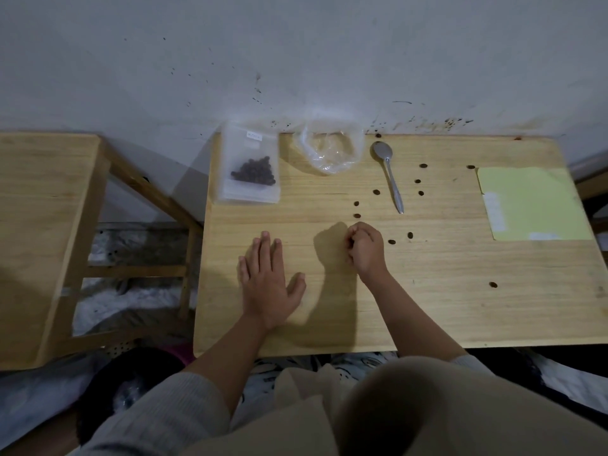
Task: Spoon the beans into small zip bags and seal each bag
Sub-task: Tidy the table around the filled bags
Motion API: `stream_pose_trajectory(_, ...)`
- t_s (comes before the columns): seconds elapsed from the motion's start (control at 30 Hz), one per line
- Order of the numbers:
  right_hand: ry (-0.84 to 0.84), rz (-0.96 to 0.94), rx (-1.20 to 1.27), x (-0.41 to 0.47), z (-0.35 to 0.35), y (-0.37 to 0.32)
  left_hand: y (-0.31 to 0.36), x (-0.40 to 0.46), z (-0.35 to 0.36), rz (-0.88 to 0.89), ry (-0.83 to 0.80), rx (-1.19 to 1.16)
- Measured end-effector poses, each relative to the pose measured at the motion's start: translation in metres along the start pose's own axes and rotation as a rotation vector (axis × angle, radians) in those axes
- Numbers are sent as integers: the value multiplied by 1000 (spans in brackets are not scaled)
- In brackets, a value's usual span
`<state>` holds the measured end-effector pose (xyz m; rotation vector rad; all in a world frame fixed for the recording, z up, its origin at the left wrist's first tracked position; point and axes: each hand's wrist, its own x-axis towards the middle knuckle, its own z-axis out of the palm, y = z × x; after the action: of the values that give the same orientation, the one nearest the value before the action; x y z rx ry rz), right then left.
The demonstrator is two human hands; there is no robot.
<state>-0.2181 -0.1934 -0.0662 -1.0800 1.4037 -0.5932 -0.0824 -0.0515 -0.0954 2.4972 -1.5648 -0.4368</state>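
Note:
A small zip bag [250, 166] holding dark beans lies on a stack of clear bags at the table's back left. A larger clear plastic bag [330, 149] stands open beside it. A metal spoon [390, 174] lies face up to the right, with nothing in it. Several loose beans [376, 192] are scattered over the table around the spoon. My left hand [268, 281] rests flat and open on the wood. My right hand [363, 246] is curled into a loose fist near two loose beans; whether it holds any beans is hidden.
The light wooden table [427, 307] stands against a stained white wall. A yellow sheet of paper [533, 202] lies at the right edge. A second wooden piece of furniture [46, 205] stands to the left, with a gap between.

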Motion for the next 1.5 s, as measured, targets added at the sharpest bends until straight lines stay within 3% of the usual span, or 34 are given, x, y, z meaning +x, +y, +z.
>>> stream_pose_trajectory(0.13, 10, -52, -8, -5, -11, 1, 0, -1, 0, -3, -2, -4)
stream_pose_trajectory(0.37, 273, -296, -437, 14, -14, -9, 1, 0, -2, -3, -1, 12)
stream_pose_trajectory(0.8, 78, -218, -843, 32, -20, -17, 0, 1, -3, 2, -26, -1)
stream_pose_trajectory(0.87, 66, -248, -776, 31, -22, -17, 0, 1, -3, -1, -26, 0)
stream_pose_trajectory(0.97, 124, -268, -480, 26, -23, -16, 1, 0, -4, -4, -27, 10)
stream_pose_trajectory(1.2, 198, 5, -112, 18, -20, -10, 2, -1, -3, -6, -23, -1)
stream_pose_trajectory(1.33, 137, 40, -50, 16, -17, -10, 2, -1, -4, -4, -32, -14)
stream_pose_trajectory(1.5, 41, 204, 348, 21, -15, -20, 2, -1, -4, -7, -29, -18)
